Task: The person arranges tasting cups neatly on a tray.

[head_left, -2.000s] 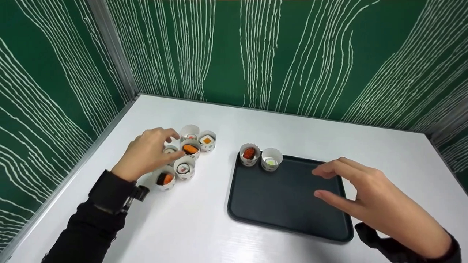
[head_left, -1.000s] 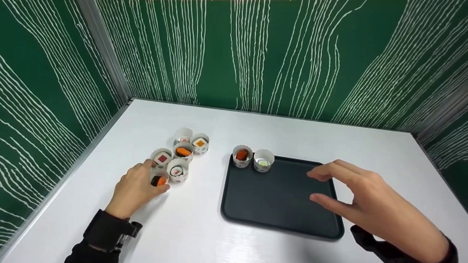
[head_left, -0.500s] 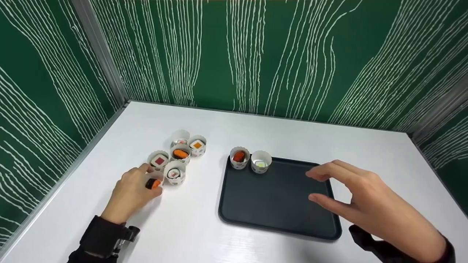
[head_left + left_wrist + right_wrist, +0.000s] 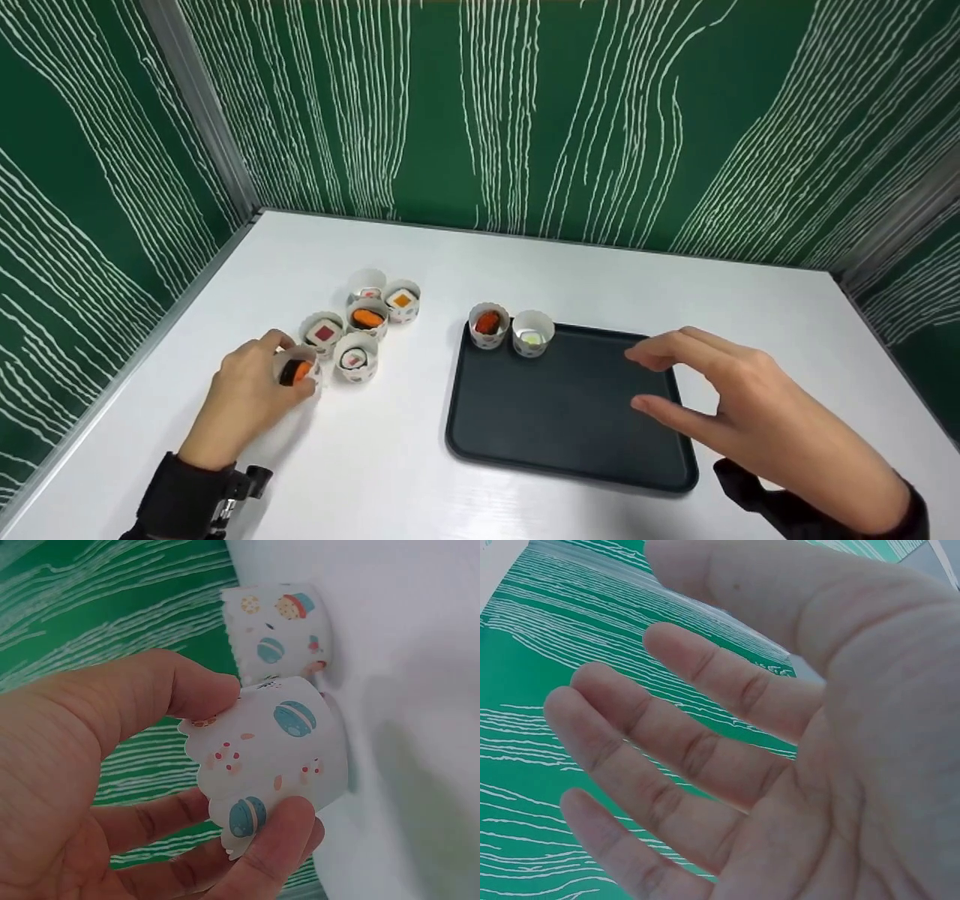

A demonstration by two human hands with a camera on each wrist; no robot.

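My left hand (image 4: 244,390) grips a white paper cup (image 4: 313,369) by its sides; a black and orange sushi piece (image 4: 295,372) lies inside. In the left wrist view the thumb and fingers of the left hand (image 4: 142,787) pinch that cup (image 4: 262,757), printed with blue macarons, and another cup (image 4: 281,630) stands behind it. Over the right edge of the dark tray (image 4: 570,420) my right hand (image 4: 757,405) hovers, thumb and fingers apart, holding nothing. The right wrist view shows the right hand (image 4: 727,757) with its fingers spread.
Several cups with sushi pieces stand grouped on the white table left of the tray, among them one with a rice roll (image 4: 355,361). Two more cups (image 4: 488,327) stand at the tray's far left corner. Green walls with white lines (image 4: 427,112) rise behind the table.
The left hand has come down from above the group, taken hold of the nearest cup and drawn it slightly left, apart from the others. The right hand keeps its pose; the head view has shifted slightly.
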